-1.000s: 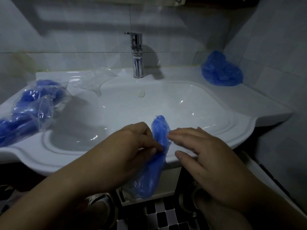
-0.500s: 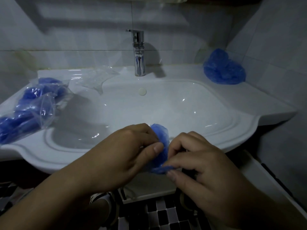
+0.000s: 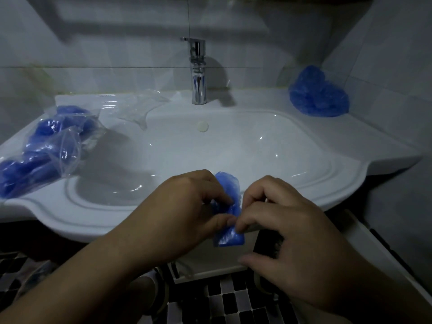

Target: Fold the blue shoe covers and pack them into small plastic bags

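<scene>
A blue shoe cover (image 3: 230, 202) is bunched into a short folded strip over the front rim of the white sink (image 3: 304, 183). My left hand (image 3: 184, 211) pinches its left side between thumb and fingers. My right hand (image 3: 287, 232) pinches its lower end with curled fingers. A loose pile of blue shoe covers (image 3: 318, 95) lies at the back right corner of the counter. Clear plastic bags filled with blue shoe covers (image 3: 44, 146) lie on the left of the counter. Empty clear bags (image 3: 142, 106) lie behind the basin, left of the tap.
A chrome tap (image 3: 198, 73) stands at the back middle of the sink. Tiled walls close in behind and on the right. Below the sink are a black-and-white mosaic floor (image 3: 233, 302) and my feet in sandals.
The long hanging strip of the shoe cover has been folded up into a short bundle. My right hand went from flat fingers to a pinch on its lower end.
</scene>
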`<act>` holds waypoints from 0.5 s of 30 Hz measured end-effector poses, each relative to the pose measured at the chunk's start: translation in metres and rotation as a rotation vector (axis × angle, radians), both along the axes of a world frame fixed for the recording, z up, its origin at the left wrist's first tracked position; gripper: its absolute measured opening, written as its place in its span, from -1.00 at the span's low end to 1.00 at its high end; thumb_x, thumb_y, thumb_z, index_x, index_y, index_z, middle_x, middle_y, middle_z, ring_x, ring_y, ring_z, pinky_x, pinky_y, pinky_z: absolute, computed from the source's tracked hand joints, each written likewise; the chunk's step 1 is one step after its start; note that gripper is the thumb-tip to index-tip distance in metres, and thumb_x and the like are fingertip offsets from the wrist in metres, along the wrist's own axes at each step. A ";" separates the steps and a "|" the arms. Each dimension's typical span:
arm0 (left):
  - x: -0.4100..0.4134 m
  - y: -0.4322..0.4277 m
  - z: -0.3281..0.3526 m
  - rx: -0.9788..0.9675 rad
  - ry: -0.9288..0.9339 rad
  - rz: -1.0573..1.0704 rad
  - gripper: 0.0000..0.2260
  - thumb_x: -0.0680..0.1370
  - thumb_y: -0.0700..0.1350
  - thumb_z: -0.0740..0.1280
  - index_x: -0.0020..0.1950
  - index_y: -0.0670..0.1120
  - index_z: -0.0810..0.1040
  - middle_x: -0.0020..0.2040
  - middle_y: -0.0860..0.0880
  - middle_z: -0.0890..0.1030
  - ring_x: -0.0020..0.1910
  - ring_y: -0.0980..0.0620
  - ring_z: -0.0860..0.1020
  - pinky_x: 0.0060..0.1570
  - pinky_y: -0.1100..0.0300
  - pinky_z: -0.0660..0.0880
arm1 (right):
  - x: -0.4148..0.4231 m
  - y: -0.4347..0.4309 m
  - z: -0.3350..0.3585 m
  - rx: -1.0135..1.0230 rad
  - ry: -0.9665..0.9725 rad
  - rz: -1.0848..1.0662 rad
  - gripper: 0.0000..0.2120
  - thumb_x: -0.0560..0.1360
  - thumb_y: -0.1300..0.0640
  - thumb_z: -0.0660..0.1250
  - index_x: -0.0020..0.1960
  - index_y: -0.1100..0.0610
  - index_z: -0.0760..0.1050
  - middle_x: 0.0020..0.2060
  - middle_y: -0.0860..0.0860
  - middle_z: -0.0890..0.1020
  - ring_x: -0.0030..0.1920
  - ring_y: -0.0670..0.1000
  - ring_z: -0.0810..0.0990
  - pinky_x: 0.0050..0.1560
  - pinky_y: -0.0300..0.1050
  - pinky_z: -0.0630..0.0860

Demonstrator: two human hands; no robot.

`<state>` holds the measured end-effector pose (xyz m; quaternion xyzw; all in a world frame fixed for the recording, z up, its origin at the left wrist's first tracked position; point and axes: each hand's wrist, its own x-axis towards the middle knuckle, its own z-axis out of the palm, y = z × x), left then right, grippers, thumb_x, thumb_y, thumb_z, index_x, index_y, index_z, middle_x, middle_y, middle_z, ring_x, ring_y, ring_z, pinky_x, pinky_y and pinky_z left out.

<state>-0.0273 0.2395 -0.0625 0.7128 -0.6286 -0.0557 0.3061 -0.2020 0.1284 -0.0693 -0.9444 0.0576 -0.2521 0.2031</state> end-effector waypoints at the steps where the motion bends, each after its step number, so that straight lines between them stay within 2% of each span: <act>1: -0.001 0.000 0.000 0.005 0.002 0.007 -0.67 0.35 0.24 0.26 -0.05 0.12 0.67 -0.09 0.15 0.59 -0.12 0.21 0.59 -0.09 0.15 0.53 | 0.000 -0.002 -0.001 -0.065 0.015 0.007 -0.69 0.24 0.04 0.57 -0.10 -0.10 0.54 -0.04 -0.18 0.45 -0.02 -0.13 0.48 -0.12 -0.24 0.45; 3: -0.001 0.000 0.000 0.015 0.011 0.017 -0.67 0.34 0.24 0.25 -0.06 0.13 0.67 -0.09 0.15 0.59 -0.13 0.20 0.58 -0.09 0.16 0.52 | 0.002 -0.004 -0.003 -0.119 -0.002 -0.008 -0.73 0.29 0.08 0.55 -0.06 -0.06 0.57 -0.06 -0.15 0.45 -0.06 -0.13 0.45 -0.14 -0.26 0.42; 6: -0.001 0.000 0.001 0.027 0.025 0.030 -0.76 0.39 0.19 0.32 -0.08 0.13 0.66 -0.09 0.14 0.58 -0.11 0.19 0.58 -0.08 0.14 0.51 | 0.005 -0.004 -0.005 -0.079 -0.045 -0.016 -0.93 0.45 0.02 0.41 -0.08 -0.03 0.61 -0.11 -0.14 0.47 -0.08 -0.12 0.45 -0.14 -0.29 0.39; 8: 0.002 0.001 0.002 0.039 0.015 -0.007 -0.81 0.47 0.12 0.29 -0.07 0.09 0.65 -0.09 0.13 0.58 -0.08 0.17 0.58 -0.06 0.12 0.50 | 0.006 -0.004 -0.005 -0.027 -0.045 -0.032 -0.92 0.48 0.01 0.33 -0.11 -0.03 0.59 -0.11 -0.16 0.47 -0.05 -0.11 0.47 -0.12 -0.26 0.40; 12: 0.006 0.006 0.006 0.065 0.042 -0.120 -0.65 0.62 0.10 0.09 -0.07 -0.01 0.62 -0.08 0.08 0.57 -0.03 0.12 0.56 -0.02 0.07 0.48 | 0.010 -0.003 -0.004 0.101 -0.026 -0.068 -0.85 0.48 -0.05 0.23 -0.19 -0.04 0.52 -0.14 -0.17 0.47 -0.03 -0.08 0.48 -0.11 -0.23 0.41; 15: 0.007 0.006 0.007 0.095 0.163 -0.099 -0.66 0.55 0.18 0.19 -0.06 0.01 0.67 -0.03 0.08 0.59 0.00 0.11 0.59 0.02 0.06 0.49 | 0.015 -0.002 -0.005 0.171 -0.047 -0.108 -0.85 0.46 -0.05 0.25 -0.26 -0.06 0.47 -0.16 -0.14 0.48 -0.05 -0.09 0.51 -0.13 -0.16 0.46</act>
